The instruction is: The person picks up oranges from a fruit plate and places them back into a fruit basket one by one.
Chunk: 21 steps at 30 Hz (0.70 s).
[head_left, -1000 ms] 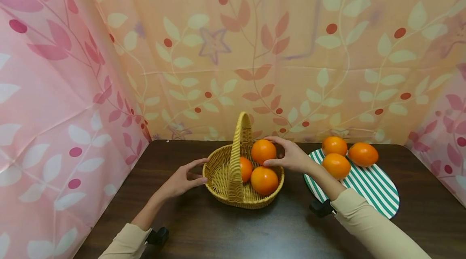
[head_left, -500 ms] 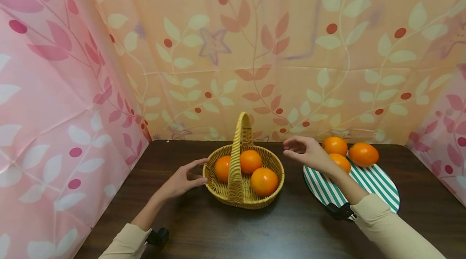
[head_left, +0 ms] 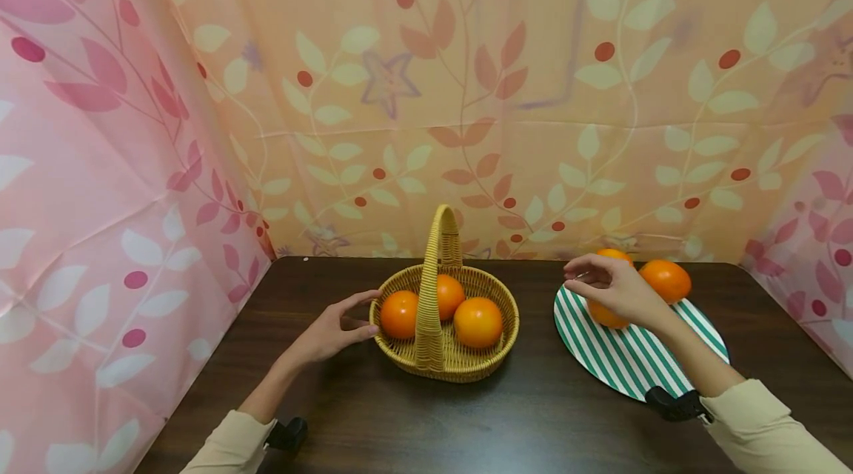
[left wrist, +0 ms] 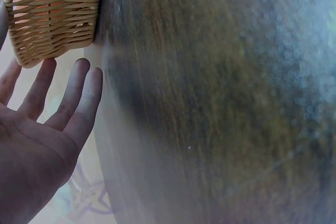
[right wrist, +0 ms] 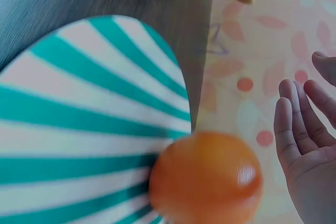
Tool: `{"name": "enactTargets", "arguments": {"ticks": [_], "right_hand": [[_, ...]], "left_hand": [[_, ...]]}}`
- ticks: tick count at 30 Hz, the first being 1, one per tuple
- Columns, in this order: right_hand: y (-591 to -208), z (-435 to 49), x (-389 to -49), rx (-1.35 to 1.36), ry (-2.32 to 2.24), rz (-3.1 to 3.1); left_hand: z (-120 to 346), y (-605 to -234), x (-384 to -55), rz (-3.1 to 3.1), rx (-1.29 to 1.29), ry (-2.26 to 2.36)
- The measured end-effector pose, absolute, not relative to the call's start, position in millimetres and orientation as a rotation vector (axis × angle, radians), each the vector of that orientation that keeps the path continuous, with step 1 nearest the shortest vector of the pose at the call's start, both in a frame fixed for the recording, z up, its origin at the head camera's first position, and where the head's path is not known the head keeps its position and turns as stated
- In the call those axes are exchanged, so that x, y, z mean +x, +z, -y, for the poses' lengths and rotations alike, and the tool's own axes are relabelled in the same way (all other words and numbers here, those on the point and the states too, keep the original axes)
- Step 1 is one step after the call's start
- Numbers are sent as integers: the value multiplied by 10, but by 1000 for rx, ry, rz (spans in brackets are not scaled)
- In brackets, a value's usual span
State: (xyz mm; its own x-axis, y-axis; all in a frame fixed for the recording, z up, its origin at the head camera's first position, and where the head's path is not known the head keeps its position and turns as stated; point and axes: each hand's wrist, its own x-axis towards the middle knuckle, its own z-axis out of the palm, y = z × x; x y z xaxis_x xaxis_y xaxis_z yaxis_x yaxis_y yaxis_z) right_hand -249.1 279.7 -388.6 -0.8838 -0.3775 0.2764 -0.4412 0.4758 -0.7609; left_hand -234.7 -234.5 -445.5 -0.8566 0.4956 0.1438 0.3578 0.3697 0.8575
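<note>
My left hand point(head_left: 329, 333) rests its fingertips at the left rim of a yellow wicker basket point(head_left: 466, 370) with a tall handle. In the left wrist view, the straight fingers point(left wrist: 68, 98) reach up to the wicker wall point(left wrist: 52, 24). Three round, smooth orange fruits lie in the basket: one at left point(head_left: 400, 315), one behind the handle point(head_left: 449, 298), one at right point(head_left: 478, 322). Holding nothing, my right hand point(head_left: 620, 292) hovers with loosely bent fingers over the fruits on a striped mat. It partly hides two of them, the front one point(head_left: 605, 316) and the back one point(head_left: 614, 255).
The oval green-and-white mat point(head_left: 616, 363) lies on the right of the dark wooden table point(head_left: 426, 426). A third fruit point(head_left: 665, 281) sits at its back right. Patterned cloth point(head_left: 426, 104) hangs behind the table and along both sides.
My right hand let go of a fruit in the basket and moved right to over the mat. The fruits in the basket rolled and shifted leftward. My left hand stayed at the rim.
</note>
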Motion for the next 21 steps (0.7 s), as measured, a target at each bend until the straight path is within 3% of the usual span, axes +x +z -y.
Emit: {"name": "enactTargets", "arguments": {"ticks": [21], "right_hand": [[-3836, -3464, -2209, 566, 1240, 2635]], "left_hand": [[2345, -4456, -2353, -2469, 799, 1519]]}}
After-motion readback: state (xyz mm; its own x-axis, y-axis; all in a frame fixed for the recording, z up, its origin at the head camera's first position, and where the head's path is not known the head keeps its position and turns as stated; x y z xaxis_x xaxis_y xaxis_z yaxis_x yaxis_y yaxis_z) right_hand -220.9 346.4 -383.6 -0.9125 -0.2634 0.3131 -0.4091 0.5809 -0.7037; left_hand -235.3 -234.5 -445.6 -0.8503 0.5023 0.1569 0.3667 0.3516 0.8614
